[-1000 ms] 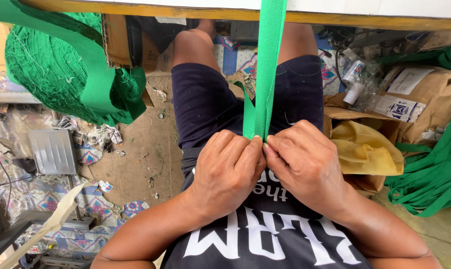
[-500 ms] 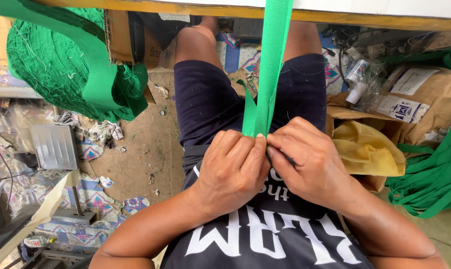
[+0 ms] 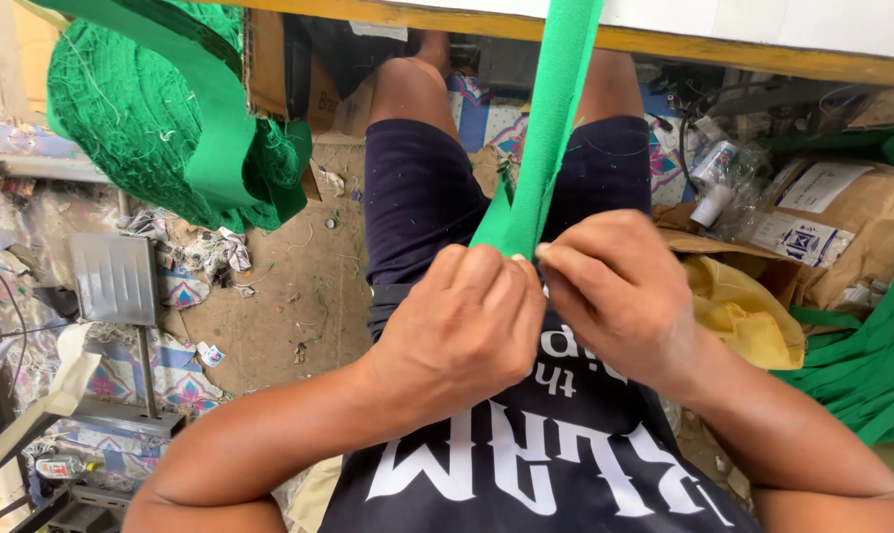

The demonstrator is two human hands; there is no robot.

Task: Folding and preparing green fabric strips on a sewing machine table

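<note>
hands drawn slightly closer since earlier | green strip (image 3: 550, 118) runs up and away from both | left hand (image 3: 462, 331), right hand (image 3: 615, 296) pinch its lower end, side by side

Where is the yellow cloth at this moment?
In the head view, the yellow cloth lies right of the right hand, beside the brown paper package.
</note>
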